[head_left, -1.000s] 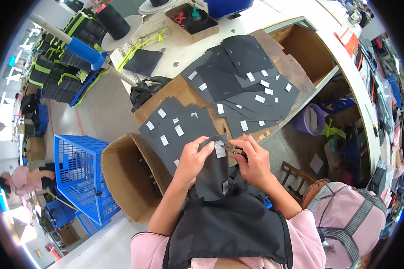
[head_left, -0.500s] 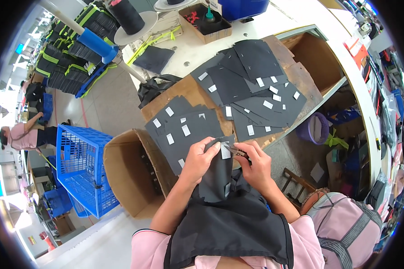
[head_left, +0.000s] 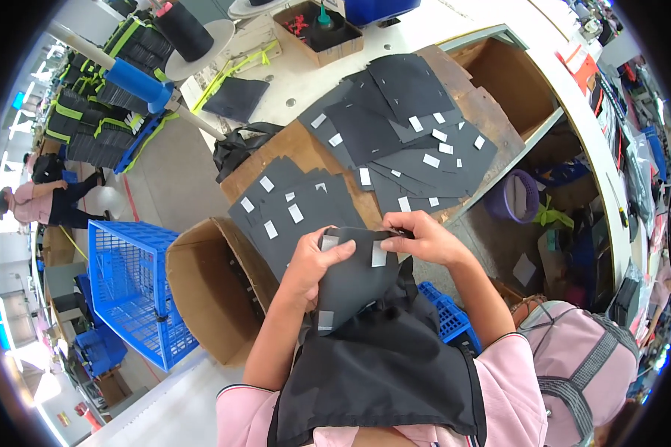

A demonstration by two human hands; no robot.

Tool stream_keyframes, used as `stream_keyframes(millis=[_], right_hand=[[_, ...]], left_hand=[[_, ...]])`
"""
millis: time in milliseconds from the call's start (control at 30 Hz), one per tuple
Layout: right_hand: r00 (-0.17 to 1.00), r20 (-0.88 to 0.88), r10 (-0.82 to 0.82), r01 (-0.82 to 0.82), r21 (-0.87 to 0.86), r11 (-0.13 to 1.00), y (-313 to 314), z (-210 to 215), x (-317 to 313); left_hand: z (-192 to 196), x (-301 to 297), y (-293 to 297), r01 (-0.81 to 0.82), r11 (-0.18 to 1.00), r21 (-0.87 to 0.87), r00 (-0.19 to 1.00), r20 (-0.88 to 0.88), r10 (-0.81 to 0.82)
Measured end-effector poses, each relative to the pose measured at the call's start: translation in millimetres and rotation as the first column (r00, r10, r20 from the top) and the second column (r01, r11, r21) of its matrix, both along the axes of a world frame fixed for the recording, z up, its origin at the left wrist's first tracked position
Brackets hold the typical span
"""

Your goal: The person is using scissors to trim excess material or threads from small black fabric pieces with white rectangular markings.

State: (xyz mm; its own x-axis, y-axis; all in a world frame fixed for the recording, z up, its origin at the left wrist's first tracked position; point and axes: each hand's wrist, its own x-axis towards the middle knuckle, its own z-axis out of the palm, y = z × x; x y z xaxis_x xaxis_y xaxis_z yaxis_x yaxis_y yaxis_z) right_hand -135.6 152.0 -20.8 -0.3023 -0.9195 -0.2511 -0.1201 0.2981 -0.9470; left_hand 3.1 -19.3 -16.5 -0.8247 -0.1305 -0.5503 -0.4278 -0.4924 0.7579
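A black fabric panel (head_left: pixel 354 279) with light rectangular labels hangs in front of my apron, between my two hands. My left hand (head_left: pixel 312 262) pinches its upper left edge, thumb lying beside one label. At the upper right corner my right hand (head_left: pixel 425 240) grips the panel, its thumb at another white label (head_left: pixel 379 254). Something small and dark, perhaps thread snips, shows at the right fingertips, mostly hidden by them. Just beyond my hands lie black panels with white labels (head_left: pixel 306 197), fanned out on a brown board, and a larger overlapping pile (head_left: pixel 395 112) sits farther right.
An open cardboard box (head_left: pixel 212 298) stands left of my hands, beside a blue plastic crate (head_left: pixel 130 290). Behind the board are a thread cone (head_left: pixel 183 31) and a small parts box (head_left: pixel 317 33). A person in pink sits close by on the right; another walks at far left.
The panel has turned and spread flatter toward me, showing more labels. My hands have moved apart, the left one going left, and the right now grips the panel's corner.
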Motion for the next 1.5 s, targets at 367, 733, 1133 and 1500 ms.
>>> stream_keyframes(millis=[367, 733, 1133, 1500], right_hand=[[0.612, -0.593, -0.524, 0.338, -0.402, 0.851, 8.4, -1.8, 53.7], [0.554, -0.646, -0.526, 0.329, -0.41, 0.851, 5.3, -3.2, 48.6], [0.651, -0.579, -0.492, 0.309, -0.39, 0.867, -7.3, 14.7, 64.5], [0.717, -0.596, -0.361, 0.052, -0.471, 0.88, -28.5, 18.7, 61.2]], left_hand=[[-6.4, 7.7, -3.1, -0.278, 0.926, 0.256, 0.96, 0.082, 0.266], [-1.0, 4.3, 0.1, -0.213, 0.95, 0.228, 0.976, 0.018, 0.215], [-1.6, 18.8, -1.6, -0.19, 0.973, 0.128, 0.971, -0.124, 0.206], [16.5, 50.9, -5.4, -0.382, 0.921, 0.071, 0.898, -0.207, 0.389]])
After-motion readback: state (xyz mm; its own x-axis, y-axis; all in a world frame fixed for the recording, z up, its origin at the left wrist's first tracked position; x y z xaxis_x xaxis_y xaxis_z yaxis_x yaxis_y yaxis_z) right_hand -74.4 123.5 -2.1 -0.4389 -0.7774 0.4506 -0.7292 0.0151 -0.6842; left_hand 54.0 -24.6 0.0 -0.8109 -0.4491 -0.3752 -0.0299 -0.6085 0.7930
